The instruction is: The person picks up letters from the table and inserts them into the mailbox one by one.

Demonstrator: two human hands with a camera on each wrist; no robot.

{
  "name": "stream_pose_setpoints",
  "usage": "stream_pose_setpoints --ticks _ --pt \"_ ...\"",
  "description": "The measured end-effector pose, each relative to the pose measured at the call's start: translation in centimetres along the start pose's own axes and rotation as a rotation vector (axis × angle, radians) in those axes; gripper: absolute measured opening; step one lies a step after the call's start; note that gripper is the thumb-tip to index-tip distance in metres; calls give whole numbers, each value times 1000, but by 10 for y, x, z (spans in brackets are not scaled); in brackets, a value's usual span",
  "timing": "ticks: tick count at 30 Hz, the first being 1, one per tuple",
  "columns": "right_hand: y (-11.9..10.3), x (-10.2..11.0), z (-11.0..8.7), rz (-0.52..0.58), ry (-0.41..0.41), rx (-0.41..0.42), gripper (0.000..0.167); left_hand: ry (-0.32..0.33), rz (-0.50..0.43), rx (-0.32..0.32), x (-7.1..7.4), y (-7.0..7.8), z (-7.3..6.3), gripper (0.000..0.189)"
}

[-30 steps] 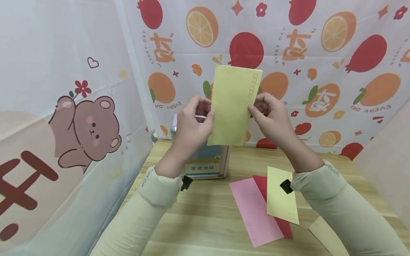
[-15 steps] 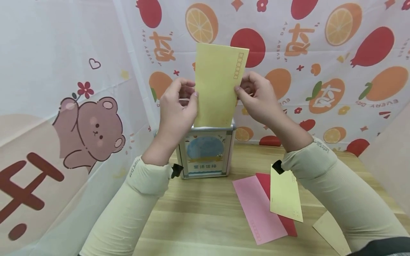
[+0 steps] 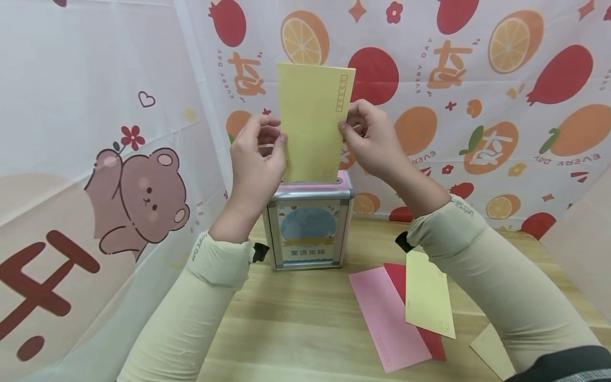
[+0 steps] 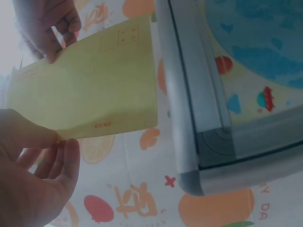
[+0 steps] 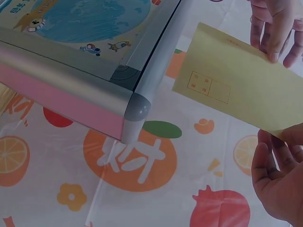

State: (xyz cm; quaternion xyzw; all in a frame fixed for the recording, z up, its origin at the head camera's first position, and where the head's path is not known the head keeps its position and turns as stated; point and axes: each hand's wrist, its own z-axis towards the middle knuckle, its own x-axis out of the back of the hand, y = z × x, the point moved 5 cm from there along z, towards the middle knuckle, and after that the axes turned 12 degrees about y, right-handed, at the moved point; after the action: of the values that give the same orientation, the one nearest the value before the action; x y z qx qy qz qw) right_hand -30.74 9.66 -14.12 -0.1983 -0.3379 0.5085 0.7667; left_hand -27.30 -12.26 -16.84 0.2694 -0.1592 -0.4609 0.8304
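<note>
Shifted toward nine o'clock since earlier, the held envelope [image 3: 312, 124] has its long axis upright, at twelve o'clock from the box [image 3: 310, 231]; left hand [image 3: 256, 162] pinches its nine-o'clock edge, right hand [image 3: 374, 139] its three.

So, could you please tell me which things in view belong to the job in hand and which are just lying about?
In the job, it seems:
yellow envelope, held up
left hand and right hand, pinching its edges
slotted box

Lying on the table, seemingly unused now:
pink envelope
red envelope, partly covered
second yellow envelope
pale paper, partly hidden
</note>
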Motion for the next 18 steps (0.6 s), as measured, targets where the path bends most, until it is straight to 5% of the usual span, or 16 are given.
stream_pose_setpoints --ticks 18 --pt "7 -19 3 -17 -18 -8 3 -1 -11 24 5 -21 -2 23"
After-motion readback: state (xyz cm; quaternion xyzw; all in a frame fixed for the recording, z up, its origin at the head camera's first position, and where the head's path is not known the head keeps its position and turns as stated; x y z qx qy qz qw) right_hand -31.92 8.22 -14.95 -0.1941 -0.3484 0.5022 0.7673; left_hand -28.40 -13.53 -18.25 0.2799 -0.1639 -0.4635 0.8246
